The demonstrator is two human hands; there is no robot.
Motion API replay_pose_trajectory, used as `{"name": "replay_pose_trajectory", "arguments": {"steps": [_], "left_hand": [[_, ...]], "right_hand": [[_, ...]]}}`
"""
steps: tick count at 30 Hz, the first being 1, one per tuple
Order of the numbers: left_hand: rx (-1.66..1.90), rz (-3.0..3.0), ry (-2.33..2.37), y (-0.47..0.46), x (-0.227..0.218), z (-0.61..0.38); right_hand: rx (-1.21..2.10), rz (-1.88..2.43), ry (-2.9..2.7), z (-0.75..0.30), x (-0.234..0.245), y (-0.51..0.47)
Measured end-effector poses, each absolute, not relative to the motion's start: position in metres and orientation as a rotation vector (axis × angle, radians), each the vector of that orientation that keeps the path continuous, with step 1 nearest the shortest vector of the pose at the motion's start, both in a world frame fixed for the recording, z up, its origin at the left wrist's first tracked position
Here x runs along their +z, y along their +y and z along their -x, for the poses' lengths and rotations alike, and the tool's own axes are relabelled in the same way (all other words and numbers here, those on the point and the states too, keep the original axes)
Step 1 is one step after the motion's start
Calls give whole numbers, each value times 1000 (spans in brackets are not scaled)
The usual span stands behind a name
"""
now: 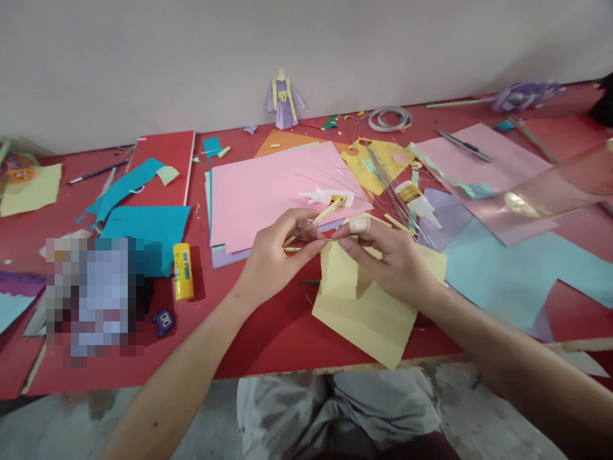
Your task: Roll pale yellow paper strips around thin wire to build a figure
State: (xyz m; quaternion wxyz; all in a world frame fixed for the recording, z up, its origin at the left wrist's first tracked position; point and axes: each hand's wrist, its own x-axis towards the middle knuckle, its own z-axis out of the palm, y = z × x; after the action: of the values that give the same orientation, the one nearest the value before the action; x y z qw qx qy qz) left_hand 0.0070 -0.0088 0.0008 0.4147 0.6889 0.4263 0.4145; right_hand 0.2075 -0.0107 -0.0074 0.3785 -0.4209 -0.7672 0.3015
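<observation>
My left hand is closed in a pinch, with a small pale yellow paper piece sticking out past its fingers. Thin wire-like lines show near that thumb. My right hand is closed too, thumb against index finger, with a white bandage on one finger. Its fingertips nearly meet the left ones; what they pinch is too small to make out. Under both hands lie pale yellow paper sheets, one with a raised flap. A small white glue bottle rests just beyond, on pink paper.
Another glue bottle lies among clear thin rods. A yellow glue stick stands left, near teal paper. A paper doll leans on the wall. Someone else's arm reaches in from the right, near a cutter knife.
</observation>
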Motion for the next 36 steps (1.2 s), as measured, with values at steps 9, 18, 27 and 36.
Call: {"name": "replay_pose_trajectory", "arguments": {"steps": [9, 18, 27, 36], "left_hand": [[1003, -1513, 1040, -6, 0, -8], [894, -1248, 869, -1, 7, -1], [936, -1166, 647, -2, 10, 2], [983, -1394, 563, -6, 4, -2]], "right_hand": [[573, 1090, -2029, -208, -10, -11], [790, 1157, -1906, -207, -7, -8], [1172, 1149, -1587, -208, -2, -5], [1544, 1118, -1164, -208, 6, -2]]}}
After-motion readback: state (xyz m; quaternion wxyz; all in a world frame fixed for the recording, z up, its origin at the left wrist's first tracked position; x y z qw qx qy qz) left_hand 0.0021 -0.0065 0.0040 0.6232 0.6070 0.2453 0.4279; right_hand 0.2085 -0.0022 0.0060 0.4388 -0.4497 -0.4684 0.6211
